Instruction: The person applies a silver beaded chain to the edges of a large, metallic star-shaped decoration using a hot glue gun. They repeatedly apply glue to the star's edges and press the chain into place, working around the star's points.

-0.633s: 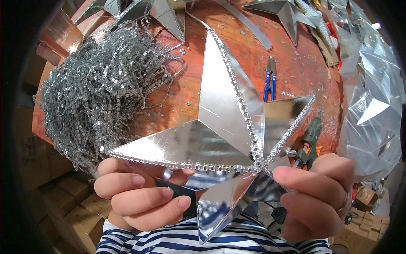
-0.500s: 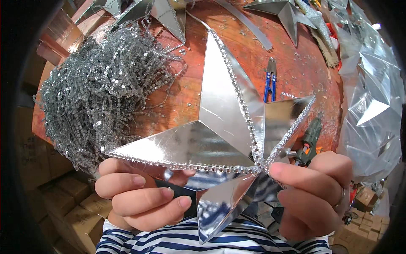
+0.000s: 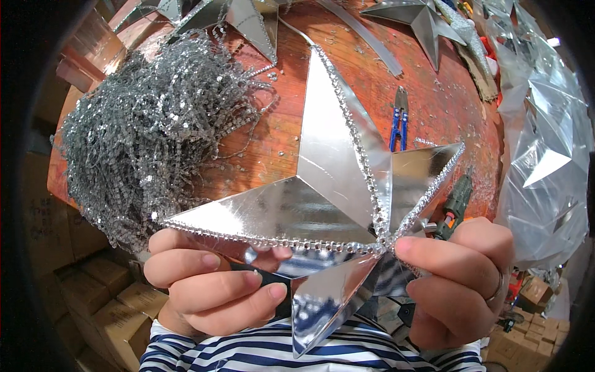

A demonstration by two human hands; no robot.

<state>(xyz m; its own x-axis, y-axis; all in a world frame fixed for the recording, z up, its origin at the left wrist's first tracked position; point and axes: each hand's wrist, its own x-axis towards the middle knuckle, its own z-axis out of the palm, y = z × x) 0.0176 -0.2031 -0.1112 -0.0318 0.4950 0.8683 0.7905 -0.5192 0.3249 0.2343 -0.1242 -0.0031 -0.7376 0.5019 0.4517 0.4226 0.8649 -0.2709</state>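
A shiny silver star (image 3: 341,142) is held up in front of me, its points spread over the table edge. Rhinestone trim (image 3: 297,243) runs along several of its ridges and meets at the centre; the lowest point shows a bare ridge. My left hand (image 3: 214,282) is closed round the left point from below, fingers curled. My right hand (image 3: 462,282) is closed beside the centre, its index fingertip pressing on the trim there. What else the right fingers grip is hidden. A glue gun (image 3: 455,201) lies just beyond the right hand.
A big heap of silver trim strands (image 3: 155,136) covers the left of the red wooden table (image 3: 260,167). Blue-handled nippers (image 3: 400,121) lie beyond the star. Another silver star (image 3: 424,25) is at the back, bagged stars (image 3: 545,149) at right. Cardboard boxes (image 3: 118,310) stand lower left.
The star and both hands have shifted very slightly in view, with the same grip. The right index fingertip stays at the star's centre.
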